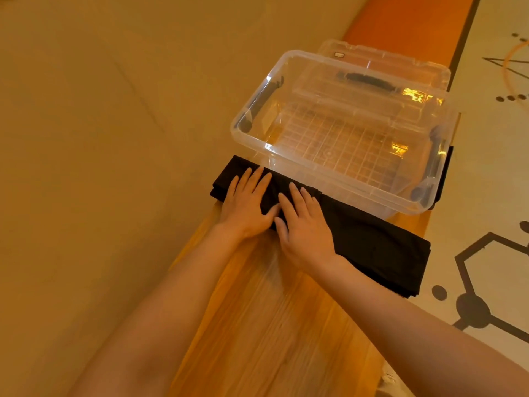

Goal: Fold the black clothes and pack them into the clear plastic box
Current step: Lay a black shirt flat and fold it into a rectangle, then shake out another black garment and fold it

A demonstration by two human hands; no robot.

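A black garment [372, 242] lies folded into a long strip across a narrow wooden bench [257, 325], just in front of the clear plastic box [252, 133]. The box stands open with nothing inside, and part of the black cloth reaches under its right end. My left hand [246, 202] lies flat on the left part of the strip with fingers straight and spread. My right hand [303, 222] presses flat beside it, the two thumbs nearly touching. The strip's right end hangs past the bench edge.
The box's clear lid [380, 61] with a dark handle lies behind the box. A beige floor spreads to the left. On the right is a pale mat [492, 196] with black geometric lines and dots. An orange strip [400, 21] runs on past the box.
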